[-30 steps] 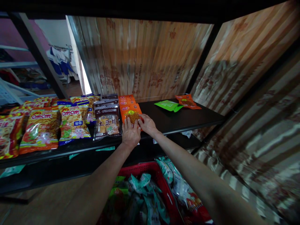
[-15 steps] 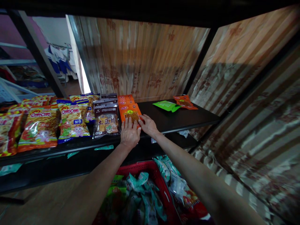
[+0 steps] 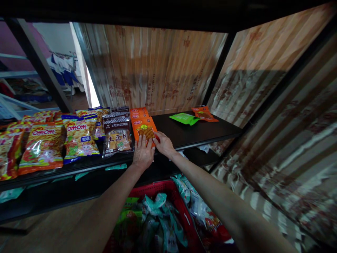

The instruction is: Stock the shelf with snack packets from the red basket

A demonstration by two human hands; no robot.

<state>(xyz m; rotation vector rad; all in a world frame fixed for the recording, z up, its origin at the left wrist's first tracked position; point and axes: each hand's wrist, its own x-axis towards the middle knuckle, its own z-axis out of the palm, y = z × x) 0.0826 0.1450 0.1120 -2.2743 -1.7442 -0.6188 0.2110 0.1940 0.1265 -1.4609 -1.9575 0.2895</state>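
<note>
Both my hands rest on the front orange snack packet (image 3: 145, 129) on the black shelf (image 3: 200, 135). My left hand (image 3: 143, 155) lies flat over the packet's near edge, fingers stretched out. My right hand (image 3: 163, 143) presses its right side with fingers extended. More orange packets (image 3: 139, 112) are stacked behind it. To its left stands a row of dark potato-chip bags (image 3: 117, 135), then blue and yellow puff bags (image 3: 79, 135).
A green packet (image 3: 184, 118) and an orange packet (image 3: 204, 114) lie further right on the shelf. Orange-red snack bags (image 3: 42, 146) fill the left end. A red basket (image 3: 163, 187) of teal and mixed packets sits below, under my arms. Striped curtain hangs on the right.
My hands have stayed on the orange packet; the view has shifted slightly, and both hands have drawn a little toward the packet's near edge.
</note>
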